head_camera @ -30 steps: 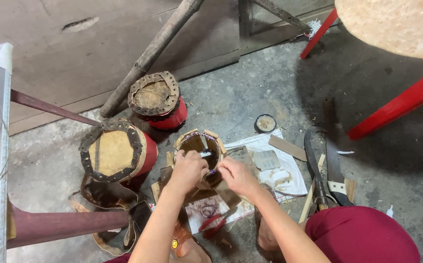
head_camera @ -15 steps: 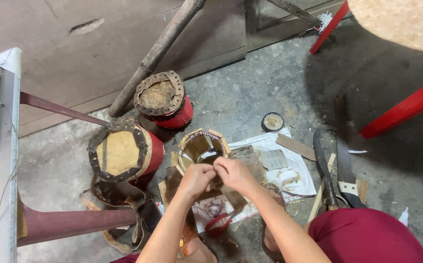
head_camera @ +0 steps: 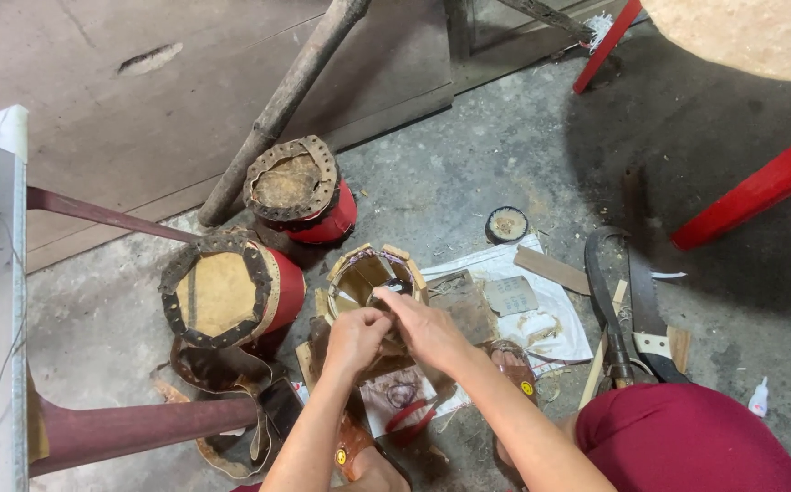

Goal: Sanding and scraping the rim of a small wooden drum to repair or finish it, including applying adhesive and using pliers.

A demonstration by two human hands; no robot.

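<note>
The open drum shell (head_camera: pixel 370 276), a small tan cylinder with no skin on it, sits on the concrete floor (head_camera: pixel 468 173) just beside the larger red drum (head_camera: pixel 231 296). Its open mouth tilts up toward me, so its long axis leans slightly away from my view. I cannot see its near rim or base: my hands cover them. My left hand (head_camera: pixel 355 339) curls palm-down against the near rim, fingers bunched. My right hand (head_camera: pixel 427 326) crosses over beside it, fingertips pinched together on something small and dark at the rim that I cannot make out. The two hands touch each other, both forearms coming in from the bottom edge. A second red drum (head_camera: pixel 300 191) stands behind, against a leaning wooden pole (head_camera: pixel 277 114). Papers (head_camera: pixel 541 310) and curved knives (head_camera: pixel 627 310) lie to the right.
</note>
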